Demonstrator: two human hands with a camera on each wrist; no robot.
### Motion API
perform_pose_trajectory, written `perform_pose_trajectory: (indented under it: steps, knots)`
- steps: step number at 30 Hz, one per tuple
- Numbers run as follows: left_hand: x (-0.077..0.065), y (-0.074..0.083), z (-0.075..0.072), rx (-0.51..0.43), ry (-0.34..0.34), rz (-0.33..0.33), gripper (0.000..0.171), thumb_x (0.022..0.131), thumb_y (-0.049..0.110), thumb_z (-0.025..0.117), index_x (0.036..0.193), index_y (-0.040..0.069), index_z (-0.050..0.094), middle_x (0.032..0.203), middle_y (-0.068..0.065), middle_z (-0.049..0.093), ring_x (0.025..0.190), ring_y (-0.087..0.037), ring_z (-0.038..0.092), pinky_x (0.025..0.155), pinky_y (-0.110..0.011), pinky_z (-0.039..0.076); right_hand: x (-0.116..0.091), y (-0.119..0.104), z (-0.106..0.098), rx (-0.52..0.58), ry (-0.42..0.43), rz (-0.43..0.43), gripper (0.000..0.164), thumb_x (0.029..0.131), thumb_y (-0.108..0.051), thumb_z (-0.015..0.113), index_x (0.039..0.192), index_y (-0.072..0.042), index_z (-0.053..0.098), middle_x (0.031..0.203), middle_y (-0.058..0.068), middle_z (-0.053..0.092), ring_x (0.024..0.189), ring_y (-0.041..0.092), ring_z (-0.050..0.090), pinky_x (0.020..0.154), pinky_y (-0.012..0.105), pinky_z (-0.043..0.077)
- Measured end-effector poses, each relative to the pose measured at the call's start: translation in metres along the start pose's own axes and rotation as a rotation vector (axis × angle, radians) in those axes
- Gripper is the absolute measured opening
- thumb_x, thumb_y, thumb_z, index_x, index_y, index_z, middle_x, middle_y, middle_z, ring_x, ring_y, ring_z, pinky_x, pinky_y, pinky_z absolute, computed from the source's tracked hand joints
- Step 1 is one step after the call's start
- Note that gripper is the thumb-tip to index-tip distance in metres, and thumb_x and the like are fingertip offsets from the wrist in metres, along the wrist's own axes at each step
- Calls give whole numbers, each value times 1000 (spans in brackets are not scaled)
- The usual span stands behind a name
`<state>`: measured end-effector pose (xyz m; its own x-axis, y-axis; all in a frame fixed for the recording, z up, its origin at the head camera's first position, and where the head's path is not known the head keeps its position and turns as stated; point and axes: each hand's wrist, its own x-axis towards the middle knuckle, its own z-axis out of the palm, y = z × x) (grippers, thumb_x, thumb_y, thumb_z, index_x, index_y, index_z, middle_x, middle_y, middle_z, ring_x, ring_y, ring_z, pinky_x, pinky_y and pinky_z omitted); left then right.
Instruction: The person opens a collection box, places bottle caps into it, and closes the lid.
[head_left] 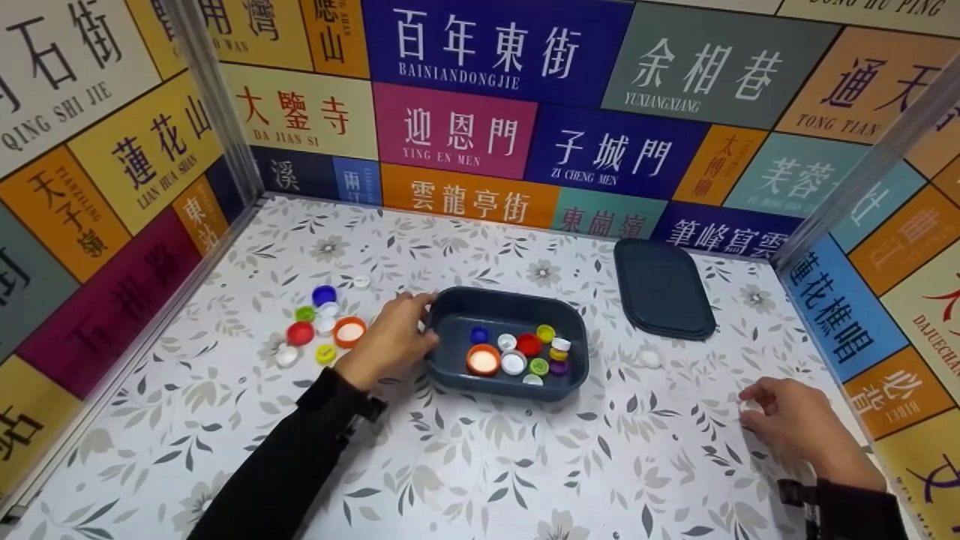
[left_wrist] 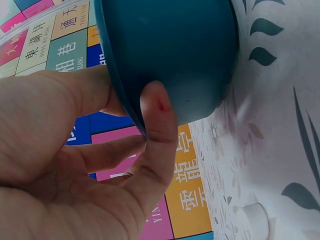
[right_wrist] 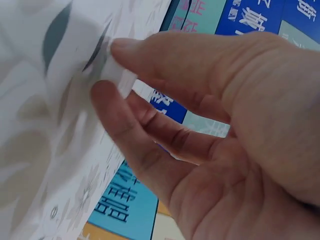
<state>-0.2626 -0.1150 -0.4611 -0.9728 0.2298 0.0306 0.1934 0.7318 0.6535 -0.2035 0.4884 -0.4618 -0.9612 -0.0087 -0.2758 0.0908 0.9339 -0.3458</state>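
Observation:
At the middle of the table is a dark blue-grey plastic box holding several coloured bottle caps, among them an orange cap, a red cap and a purple cap. My left hand grips the box's left end, its fingers bent over the rim. Far to the right, low over the table, my right hand pinches a small white cap between thumb and fingertips. The fingers hide part of this cap.
Left of the box lie several loose caps, such as a blue cap, a red cap and an orange cap. A dark lid lies at the back right, with a whitish cap in front. Printed panels wall the table.

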Motion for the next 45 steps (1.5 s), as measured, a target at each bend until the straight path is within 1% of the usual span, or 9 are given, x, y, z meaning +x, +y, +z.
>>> perform_pose_trajectory:
  steps: [5, 9, 13, 18, 23, 31, 38, 41, 45]
  knots:
    - [0, 0, 0, 3, 5, -1, 70, 97, 4, 79, 164, -5, 60, 131, -24, 74, 120, -37, 71, 107, -53, 63, 2, -23, 2, 19, 127, -110, 38, 102, -14, 87, 134, 5, 79, 117, 21, 81, 104, 34, 76, 78, 28, 57]
    - [0, 0, 0, 8, 11, 13, 70, 96, 3, 79, 163, -6, 61, 130, -25, 75, 120, -38, 71, 107, -53, 63, 2, -47, 8, 39, 264, -234, 34, 99, -9, 90, 131, 2, 81, 120, 23, 81, 110, 43, 79, 81, 16, 57]
    - [-1, 1, 1, 7, 9, 4, 69, 97, 4, 78, 163, -6, 61, 128, -24, 74, 120, -37, 70, 107, -52, 62, 4, -73, 11, 107, 356, -361, 31, 99, -4, 91, 129, -2, 83, 121, 21, 80, 111, 43, 80, 85, 3, 55]
    - [-1, 1, 1, 0, 11, -3, 68, 98, 4, 77, 163, -5, 61, 128, -23, 72, 117, -36, 70, 105, -51, 63, 9, -105, 12, 190, 413, -475, 34, 100, -1, 89, 133, -5, 81, 127, 18, 80, 111, 35, 78, 90, 0, 55]
    - [-1, 2, 1, 1, 12, 4, 67, 98, 4, 78, 162, -5, 62, 128, -23, 73, 117, -36, 70, 105, -52, 63, 17, -135, 14, 241, 454, -559, 34, 98, 2, 90, 131, -3, 83, 121, 16, 80, 107, 29, 79, 91, 5, 60]
    - [1, 0, 1, 2, 8, -1, 68, 98, 4, 78, 163, -5, 61, 129, -23, 73, 116, -35, 71, 105, -51, 64, 39, -185, 18, 286, 395, -632, 31, 97, 1, 92, 127, -3, 84, 119, 14, 80, 107, 31, 83, 91, 14, 66]
    - [1, -1, 2, 7, 8, -16, 68, 98, 4, 79, 163, -3, 62, 130, -23, 72, 117, -35, 70, 105, -51, 63, 64, -224, 24, 181, 270, -686, 28, 100, -8, 92, 127, -5, 84, 119, 15, 81, 108, 32, 83, 94, 46, 73]
    - [-1, -1, 1, 2, 17, 2, 67, 97, 4, 78, 162, -5, 62, 128, -24, 73, 119, -38, 70, 107, -53, 62, 74, -241, 26, 117, 218, -716, 27, 99, -7, 91, 125, -3, 84, 116, 17, 81, 103, 32, 83, 93, 51, 73]
    - [-2, 0, 2, 0, 25, 21, 69, 95, 4, 78, 161, -6, 62, 127, -24, 74, 121, -40, 70, 108, -54, 62, 85, -261, 29, 19, 149, -744, 26, 98, -5, 91, 122, -1, 85, 113, 20, 81, 99, 34, 82, 90, 52, 71]
